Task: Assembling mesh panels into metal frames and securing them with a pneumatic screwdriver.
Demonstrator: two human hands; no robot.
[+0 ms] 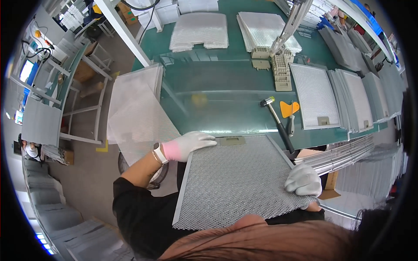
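Observation:
A silvery mesh filter panel (239, 178) lies tilted across my lap, its far edge against the table edge. Metal strips border its left and right sides, and a small beige plate (233, 140) sits at its far edge. My left hand (193, 144), in a white glove with a pink cuff, rests on the far left corner, fingers stretched out along that edge. At the right side, my gloved right hand (303, 180) is closed around the panel's metal edge strip; its fingertips are partly hidden.
On the green table (209, 100) lie a mallet (277, 124), an orange scraper (289, 109) and a grey-handled tool (291, 125). Beige clips (281, 74) stand by a metal post. Mesh sheets (135, 104) overhang the left edge; finished panels (314, 95) lean at right, above metal strips (339, 156).

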